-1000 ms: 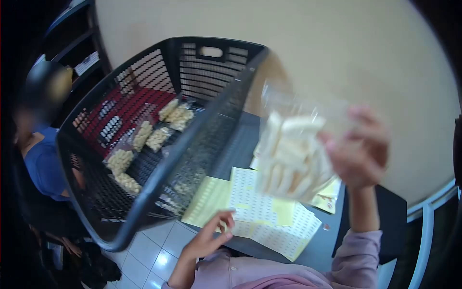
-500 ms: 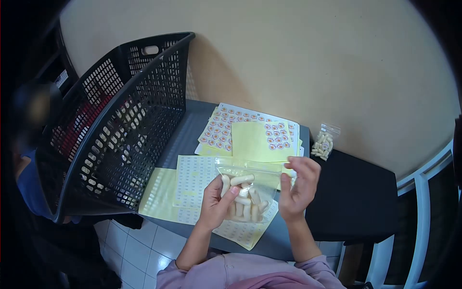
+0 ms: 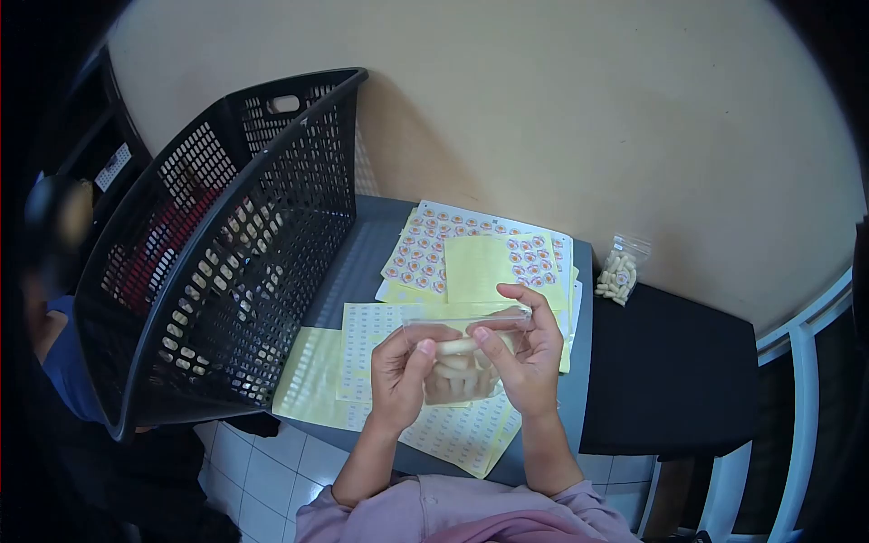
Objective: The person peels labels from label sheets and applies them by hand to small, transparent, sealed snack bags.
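A small clear bag of pale stick-shaped snacks [image 3: 460,373] is held between both hands above the table. My left hand [image 3: 405,369] grips its left side with thumb and fingers. My right hand [image 3: 520,357] pinches its top right edge. Under the hands lie sheets of small white stickers [image 3: 376,330] on yellow backing. Farther back lie sheets of round orange stickers [image 3: 425,249].
A large black plastic basket [image 3: 222,262] stands at the left, overhanging the grey table [image 3: 358,262]. Another filled clear bag [image 3: 619,271] rests by the wall at the right, behind a black surface [image 3: 670,371]. A person in blue [image 3: 59,362] sits at far left.
The bag came down from high at the right to low over the sticker sheets. Both hands have closed in on it, and the view swung down and right.
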Available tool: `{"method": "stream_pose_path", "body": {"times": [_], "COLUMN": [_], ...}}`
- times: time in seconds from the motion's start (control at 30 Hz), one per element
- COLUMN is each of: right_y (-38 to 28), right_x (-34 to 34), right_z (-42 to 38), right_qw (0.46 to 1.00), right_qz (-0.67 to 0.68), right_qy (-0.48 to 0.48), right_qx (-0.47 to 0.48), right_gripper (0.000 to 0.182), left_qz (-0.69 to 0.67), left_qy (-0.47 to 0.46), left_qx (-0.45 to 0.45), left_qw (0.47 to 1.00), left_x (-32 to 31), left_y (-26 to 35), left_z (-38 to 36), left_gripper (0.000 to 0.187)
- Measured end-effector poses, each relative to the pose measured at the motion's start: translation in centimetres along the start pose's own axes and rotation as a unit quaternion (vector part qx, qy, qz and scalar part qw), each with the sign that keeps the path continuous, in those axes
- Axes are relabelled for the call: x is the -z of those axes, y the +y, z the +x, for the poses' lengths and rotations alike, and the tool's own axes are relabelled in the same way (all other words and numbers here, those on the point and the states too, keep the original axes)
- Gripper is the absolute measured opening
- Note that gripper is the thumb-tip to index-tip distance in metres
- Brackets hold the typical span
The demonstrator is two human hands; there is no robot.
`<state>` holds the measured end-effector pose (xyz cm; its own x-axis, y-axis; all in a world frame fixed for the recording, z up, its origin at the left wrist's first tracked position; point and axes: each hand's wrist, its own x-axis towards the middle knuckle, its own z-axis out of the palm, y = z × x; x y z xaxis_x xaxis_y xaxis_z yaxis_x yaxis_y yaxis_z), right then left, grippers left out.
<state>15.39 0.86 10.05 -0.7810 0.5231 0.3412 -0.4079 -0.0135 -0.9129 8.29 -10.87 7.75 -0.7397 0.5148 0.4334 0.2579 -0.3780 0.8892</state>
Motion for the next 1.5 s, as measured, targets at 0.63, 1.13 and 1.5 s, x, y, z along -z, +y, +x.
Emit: {"method": "stream_pose_path", "body": {"times": [0.63, 1.13, 1.5], "right_y": [1.5, 1.0, 0.8], "right_x": [-1.1, -0.3, -0.1], "right_z": [0.5, 0.3, 0.2], "right_qw": [0.999, 0.994, 0.972], "right_qz": [0.001, -0.051, -0.149], "right_qy": [-0.001, -0.008, 0.011], "right_qx": [0.045, 0.099, 0.180], "right_gripper": [0.025, 0.011, 0.012], "left_qz": [-0.011, -0.008, 0.012], "left_qy": [0.016, -0.035, -0.046], "left_qx": [0.061, -0.010, -0.103], "left_qw": [0.998, 0.999, 0.994], "left_x": [0.9, 0.6, 0.0], "left_y": [0.2, 0.5, 0.7], "left_z": [0.9, 1.7, 2.4], "left_gripper": [0.005, 0.017, 0.029]}}
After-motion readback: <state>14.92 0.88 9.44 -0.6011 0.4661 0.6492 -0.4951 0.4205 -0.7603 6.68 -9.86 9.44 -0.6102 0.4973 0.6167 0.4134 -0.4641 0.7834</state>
